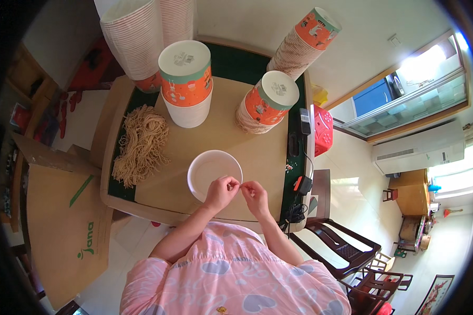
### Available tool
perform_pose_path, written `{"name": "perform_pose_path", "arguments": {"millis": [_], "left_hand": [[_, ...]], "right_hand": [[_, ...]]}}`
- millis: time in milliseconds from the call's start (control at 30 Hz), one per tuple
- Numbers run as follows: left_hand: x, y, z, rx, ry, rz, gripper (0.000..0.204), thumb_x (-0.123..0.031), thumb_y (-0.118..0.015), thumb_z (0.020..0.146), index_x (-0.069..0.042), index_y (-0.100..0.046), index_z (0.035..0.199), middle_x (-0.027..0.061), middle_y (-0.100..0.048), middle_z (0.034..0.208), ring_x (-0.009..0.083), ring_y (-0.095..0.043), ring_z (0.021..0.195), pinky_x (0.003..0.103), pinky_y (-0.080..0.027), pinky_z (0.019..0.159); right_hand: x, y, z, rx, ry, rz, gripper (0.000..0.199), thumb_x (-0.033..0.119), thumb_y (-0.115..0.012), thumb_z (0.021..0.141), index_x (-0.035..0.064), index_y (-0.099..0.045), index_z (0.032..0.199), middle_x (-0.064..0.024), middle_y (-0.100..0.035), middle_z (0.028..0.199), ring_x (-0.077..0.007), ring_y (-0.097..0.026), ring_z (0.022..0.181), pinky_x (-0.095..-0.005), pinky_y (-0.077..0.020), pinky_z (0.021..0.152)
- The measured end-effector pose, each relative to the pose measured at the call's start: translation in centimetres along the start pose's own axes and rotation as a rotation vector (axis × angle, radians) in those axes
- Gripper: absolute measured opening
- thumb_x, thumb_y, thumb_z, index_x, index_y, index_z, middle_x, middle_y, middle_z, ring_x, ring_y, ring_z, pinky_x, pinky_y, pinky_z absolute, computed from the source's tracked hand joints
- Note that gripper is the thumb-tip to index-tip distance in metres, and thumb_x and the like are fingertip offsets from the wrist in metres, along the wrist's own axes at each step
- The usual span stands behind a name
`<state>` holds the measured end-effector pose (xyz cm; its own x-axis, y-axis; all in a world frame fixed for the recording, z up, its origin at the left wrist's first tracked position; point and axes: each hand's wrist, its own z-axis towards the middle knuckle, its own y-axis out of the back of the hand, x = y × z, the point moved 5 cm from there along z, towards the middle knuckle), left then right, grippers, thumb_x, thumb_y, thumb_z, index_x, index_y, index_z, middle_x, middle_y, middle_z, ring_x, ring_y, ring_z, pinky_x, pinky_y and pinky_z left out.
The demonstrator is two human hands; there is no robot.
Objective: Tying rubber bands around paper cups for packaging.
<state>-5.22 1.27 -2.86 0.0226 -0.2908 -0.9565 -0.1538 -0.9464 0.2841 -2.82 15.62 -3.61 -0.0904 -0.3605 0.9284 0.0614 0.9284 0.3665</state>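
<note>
An open white paper bucket (207, 165) stands near the table's front edge with its mouth up. My left hand (220, 194) is over the near right part of its rim, thumb and fingers pinched together. Close beside it, just off the rim, my right hand (255, 199) is pinched too, the fingertips of both almost meeting. Whatever lies between the fingertips is too small to make out. To the left of the bucket is a loose heap of beige cords (140, 144).
Upside-down stacks of orange and white paper buckets (186, 86), (268, 102) stand behind, with taller stacks at the back. A charger with cables (302, 185) lies along the right edge. A cardboard box (63, 226) is at left, a dark wooden chair (341, 247) at right.
</note>
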Motion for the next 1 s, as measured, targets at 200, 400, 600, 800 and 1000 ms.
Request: {"name": "perform_pose_path", "arguments": {"millis": [200, 400, 600, 800, 1000], "left_hand": [[0.0, 0.1, 0.2, -0.036, -0.066, 0.047, 0.006, -0.009, -0.065, 0.075, -0.004, -0.062, 0.074, 0.0080, -0.063, 0.073, 0.0194, -0.061, 0.061, 0.031, -0.049, 0.056], [0.2, 0.2, -0.1, -0.018, -0.058, -0.002, 0.006, -0.009, -0.066, 0.074, -0.004, -0.063, 0.075, 0.0079, -0.062, 0.072, 0.0192, -0.060, 0.060, 0.030, -0.048, 0.056], [-0.3, 0.3, -0.5, 0.023, -0.058, 0.053, 0.007, -0.010, -0.067, 0.074, -0.005, -0.065, 0.079, 0.0072, -0.062, 0.072, 0.0192, -0.059, 0.059, 0.031, -0.047, 0.055], [0.1, 0.7, -0.5, -0.039, -0.013, -0.009, 0.006, -0.008, -0.065, 0.076, -0.003, -0.065, 0.079, 0.0083, -0.064, 0.071, 0.0177, -0.062, 0.060, 0.028, -0.049, 0.056], [1.5, 1.6, -0.3, -0.035, 0.051, -0.109, 0.006, -0.006, -0.063, 0.078, 0.000, -0.063, 0.080, 0.0076, -0.066, 0.071, 0.0133, -0.062, 0.061, 0.025, -0.049, 0.058]], "right_hand": [[-1.8, -0.1, 0.7, 0.228, -0.147, 0.087, 0.009, 0.007, -0.058, 0.085, 0.0002, -0.060, 0.089, -0.0011, -0.060, 0.077, -0.0074, -0.052, 0.070, -0.0209, -0.0427, 0.064], [-2.6, -0.6, 0.3, 0.248, -0.301, 0.361, 0.012, 0.010, -0.056, 0.087, -0.0010, -0.060, 0.093, -0.0007, -0.059, 0.079, -0.0079, -0.053, 0.072, -0.0209, -0.0432, 0.069], [-2.1, -0.5, 0.2, 0.202, -0.329, 0.331, 0.013, 0.010, -0.058, 0.087, -0.0010, -0.061, 0.092, -0.0004, -0.059, 0.078, -0.0075, -0.054, 0.072, -0.0204, -0.0435, 0.068], [-1.2, -0.6, 0.2, 0.162, -0.223, 0.209, 0.011, 0.008, -0.059, 0.085, 0.0001, -0.062, 0.092, 0.0008, -0.059, 0.076, -0.0064, -0.053, 0.069, -0.0202, -0.0432, 0.063], [2.7, -0.7, 0.4, 0.134, 0.048, -0.049, 0.015, 0.005, -0.063, 0.079, 0.0042, -0.063, 0.094, -0.0017, -0.058, 0.072, -0.0087, -0.054, 0.066, -0.0234, -0.0443, 0.060]]}}
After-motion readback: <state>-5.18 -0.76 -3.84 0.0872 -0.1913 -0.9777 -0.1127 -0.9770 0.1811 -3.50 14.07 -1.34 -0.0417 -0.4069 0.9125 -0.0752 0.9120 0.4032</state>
